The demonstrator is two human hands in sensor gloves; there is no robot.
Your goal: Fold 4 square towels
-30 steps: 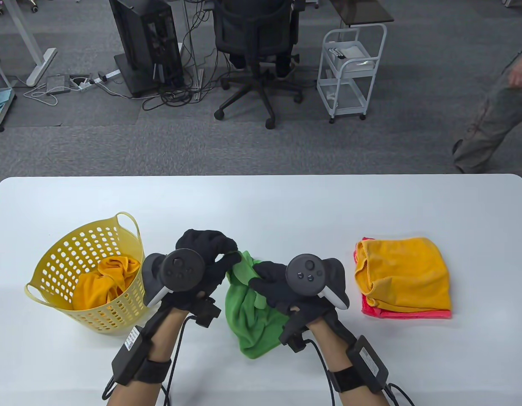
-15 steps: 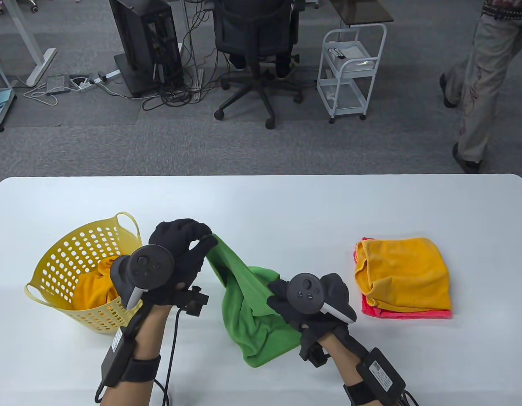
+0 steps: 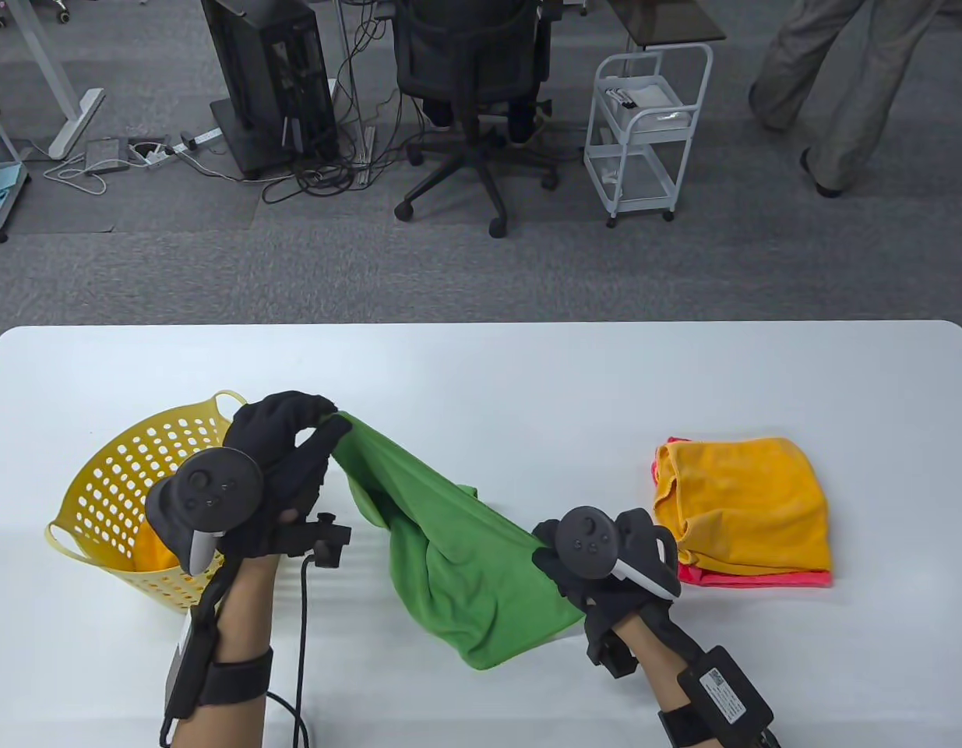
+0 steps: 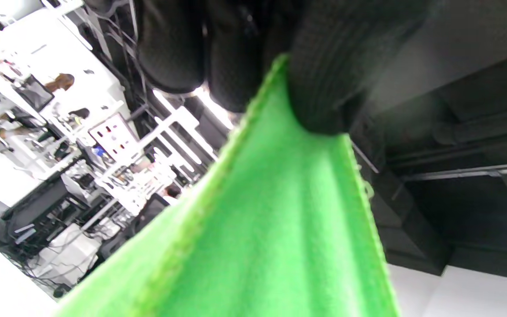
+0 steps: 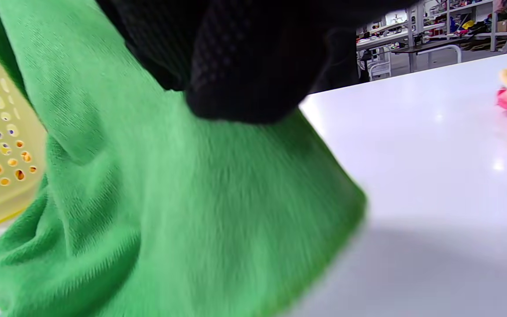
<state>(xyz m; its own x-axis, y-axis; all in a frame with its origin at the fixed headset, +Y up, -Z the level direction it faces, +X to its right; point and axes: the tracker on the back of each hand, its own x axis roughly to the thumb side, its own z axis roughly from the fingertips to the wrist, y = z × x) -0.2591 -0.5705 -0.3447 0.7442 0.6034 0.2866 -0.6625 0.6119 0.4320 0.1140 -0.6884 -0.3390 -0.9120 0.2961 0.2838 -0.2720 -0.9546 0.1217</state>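
my left hand [image 3: 282, 460] pinches one corner of the green towel [image 3: 457, 561] between thumb and fingertips [image 4: 324, 88], raised above the white table [image 3: 527, 374] just beside the rim of the yellow basket [image 3: 122, 483]. my right hand [image 3: 597, 561] grips the towel's opposite end, fingers curled over the cloth [image 5: 244, 79], lower and nearer the table's near edge. the towel hangs between the two hands as a slanting band: its upper hem runs taut from the left pinch down to the right grip, and the slack middle sags in folds onto the table toward the near edge. in the left wrist view, the hemmed edge of the towel [image 4: 280, 229] leads straight into the pinch.

the basket stands near the table's left edge and holds a crumpled orange towel [image 3: 149, 549], mostly hidden behind my left hand. near the right edge lies a stack: a folded orange towel [image 3: 749, 502] on top of a folded pink towel [image 3: 761, 578], whose edge shows along the stack's near side. my right hand is just beside this stack, not touching it.

the far half of the table, from left corner to right corner, lies open. beyond the far edge stand an office chair [image 3: 473, 86] and a white cart [image 3: 644, 132], and a person's legs [image 3: 839, 86] are on the carpet at the far right.
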